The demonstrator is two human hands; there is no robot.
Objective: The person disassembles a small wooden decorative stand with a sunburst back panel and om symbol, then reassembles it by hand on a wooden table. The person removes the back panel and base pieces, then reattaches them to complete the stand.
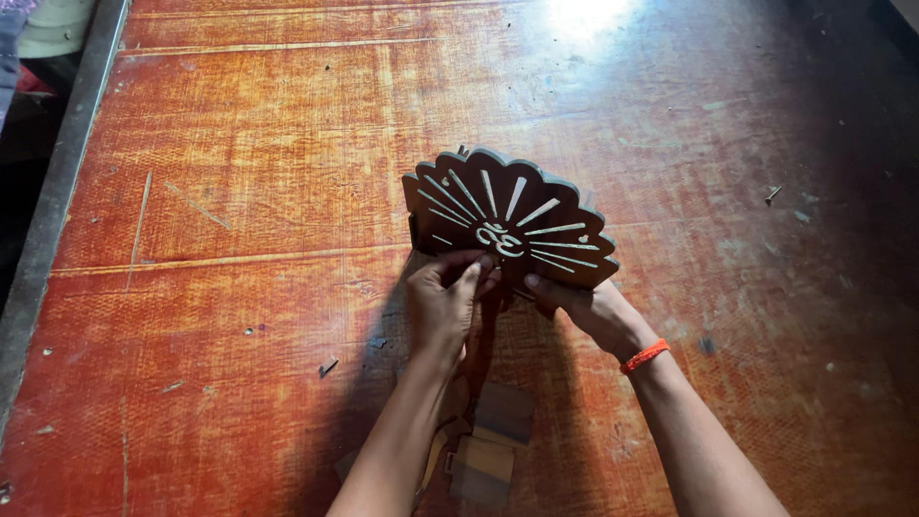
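While I'm looking down at the table, both hands are holding a dark wooden panel, fan-shaped with a scalloped top and cut-out rays, upright just above the surface near the middle. My left hand is pinching its bottom edge, fingers curled closed around it. My right hand, with an orange band on the wrist, is gripping the lower right edge from underneath. Some small wood pieces are lying between my forearms, partly in shadow.
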